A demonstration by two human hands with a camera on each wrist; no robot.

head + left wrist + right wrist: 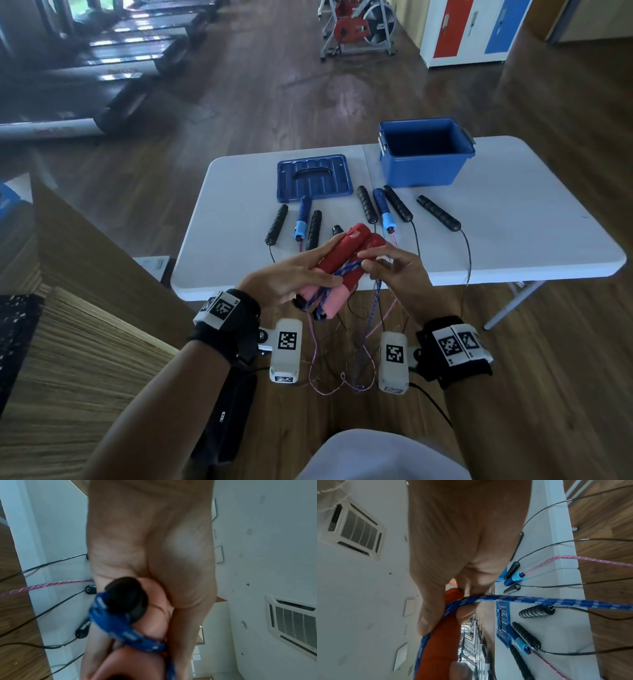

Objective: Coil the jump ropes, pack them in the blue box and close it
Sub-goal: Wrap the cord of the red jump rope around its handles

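Note:
My left hand (301, 270) grips two red and pink jump-rope handles (349, 253) held side by side above the near edge of the white table (513, 219). My right hand (387, 263) pinches the blue braided rope (539, 599) that crosses the handles (440, 642); the rest of it hangs below the table edge. The left wrist view shows the rope (130, 632) wound past a handle's black end cap (126, 597). The open blue box (424, 152) stands at the far right of the table, its lid (313, 176) flat to the left.
Several black and blue handles (387, 210) lie in a row across the table's middle, their thin black and pink ropes (329, 359) trailing over the near edge to the wooden floor. An exercise bike (359, 27) and lockers (472, 31) stand far behind.

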